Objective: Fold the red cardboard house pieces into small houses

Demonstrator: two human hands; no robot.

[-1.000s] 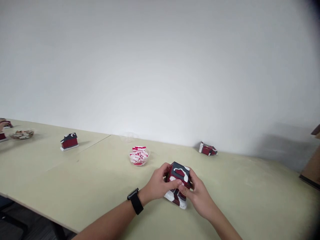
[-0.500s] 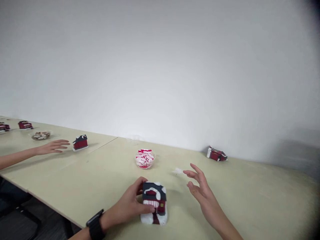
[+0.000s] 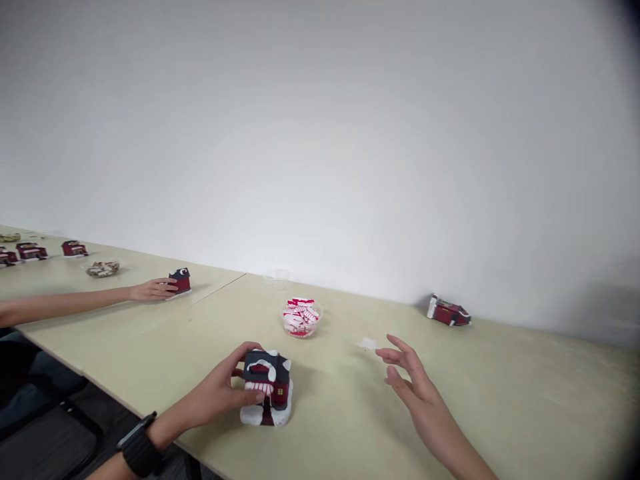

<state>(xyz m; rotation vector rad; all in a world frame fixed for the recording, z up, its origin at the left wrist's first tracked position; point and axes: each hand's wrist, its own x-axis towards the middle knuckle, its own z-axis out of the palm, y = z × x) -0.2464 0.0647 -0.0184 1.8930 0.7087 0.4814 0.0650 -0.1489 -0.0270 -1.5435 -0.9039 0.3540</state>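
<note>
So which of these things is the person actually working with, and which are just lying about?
In hand:
- little house, gripped by the left hand
- right hand, open, hovering near a small white scrap

Lying about:
- bowl of red-and-white pieces
- tipped-over house by the wall
- far house, touched by another person's hand

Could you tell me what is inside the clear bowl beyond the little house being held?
The clear bowl holds a heap of small red-and-white pieces, piled above its rim. Whatever lies beneath the top layer is covered, and the pieces are too small to identify.
</note>
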